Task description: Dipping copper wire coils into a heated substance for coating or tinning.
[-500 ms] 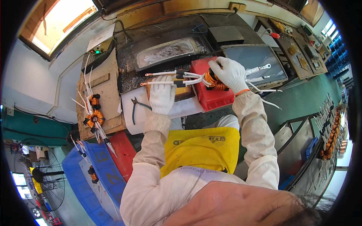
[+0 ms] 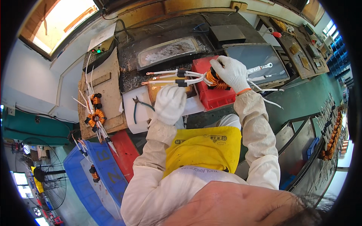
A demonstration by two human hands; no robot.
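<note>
Orange-wound coil (image 2: pixel 214 80), held at the top of the red box (image 2: pixel 217 98), right of centre near the bench's (image 2: pixel 171 24) front edge. We see the right hand (image 2: pixel 229 71) with its grip closed over the coil's right side. Our left hand (image 2: pixel 171 103) is loosely curled, just in front of the white leads (image 2: pixel 164 82), which point toward the bench's left edge above the amber tray (image 2: pixel 153 97); whether it has hold of anything, we cannot make out. Pliers (image 2: pixel 136 101) lie beside it on paper (image 2: pixel 130 120). For good handling, we judge, the coil wants a firm, level hold, and the leads a light touch at their black sleeves (image 2: pixel 181 83), sparing the tips (image 2: pixel 146 83).
</note>
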